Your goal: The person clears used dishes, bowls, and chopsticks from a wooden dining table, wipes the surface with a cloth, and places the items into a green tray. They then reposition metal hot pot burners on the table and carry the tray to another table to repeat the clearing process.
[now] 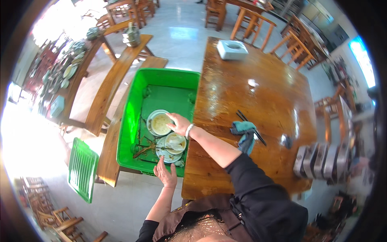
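In a green plastic crate, my right hand reaches over the right rim of a bowl with residue in it. Its thumb and fingers are spread at that rim; whether they grip it is unclear. The bowl rests in or on a larger dish. My left hand, open and empty, is at the crate's near side with fingertips by stacked plates. On those plates sits a second bowl holding crumpled white tissue. Chopsticks and brown food scraps lie around the dishes.
The wooden table at right carries a blue-grey cloth, dark chopsticks, a tissue box and several metal holders. Wooden benches border the crate's left. A green slatted basket stands lower left; dishes crowd another table.
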